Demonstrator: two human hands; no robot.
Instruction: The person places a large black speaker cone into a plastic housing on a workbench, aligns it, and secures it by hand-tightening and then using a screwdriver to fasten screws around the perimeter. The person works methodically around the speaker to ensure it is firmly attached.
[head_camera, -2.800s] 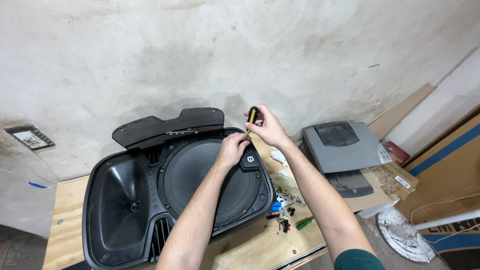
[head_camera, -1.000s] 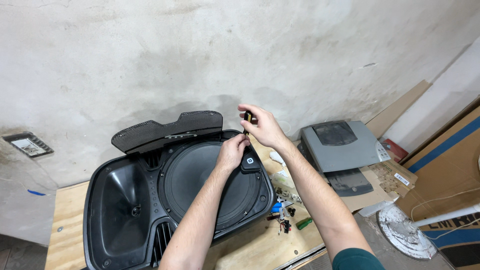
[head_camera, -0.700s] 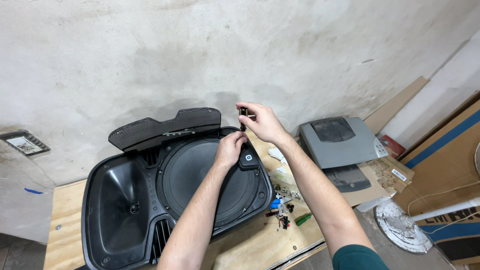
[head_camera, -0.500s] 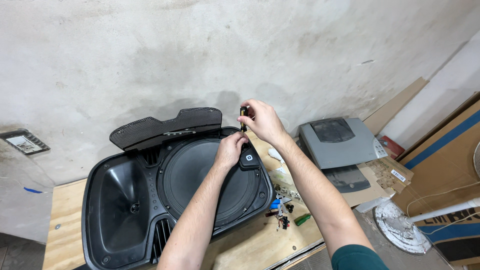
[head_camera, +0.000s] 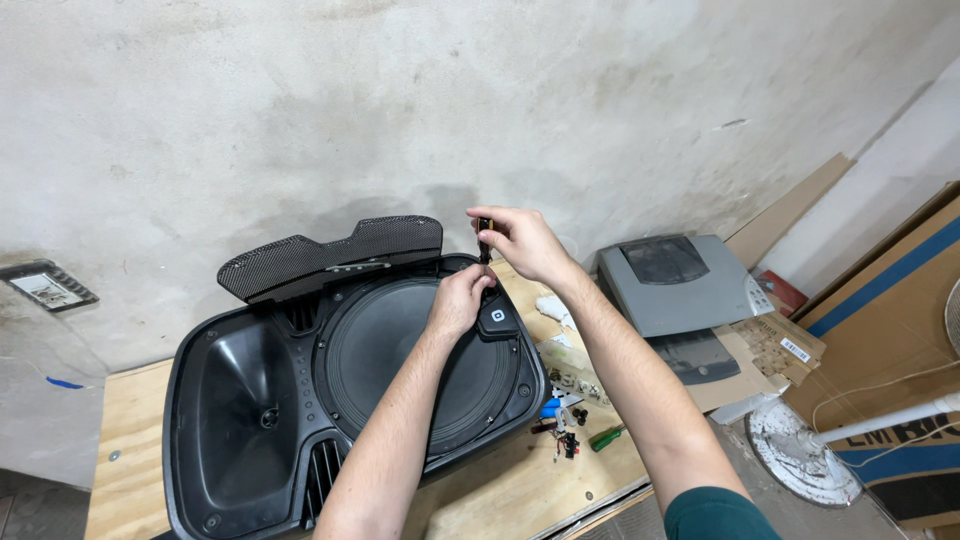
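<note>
Here my right hand (head_camera: 525, 240) grips screwdriver (head_camera: 485, 238) at the speaker's (head_camera: 350, 400) 1 o'clock, left hand (head_camera: 460, 300) curled bracing; tip may slip.

Plywood bench (head_camera: 130, 440) under black speaker cabinet (head_camera: 240, 420), grey printer (head_camera: 680, 285), small parts (head_camera: 570, 430).

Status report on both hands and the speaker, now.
Right hand grips an upright screwdriver at the speaker cabinet rim. Left hand steadies the tip there. Detached grille leans behind; nothing blocking.

Blue-striped cardboard box (head_camera: 890, 330) far right
</note>
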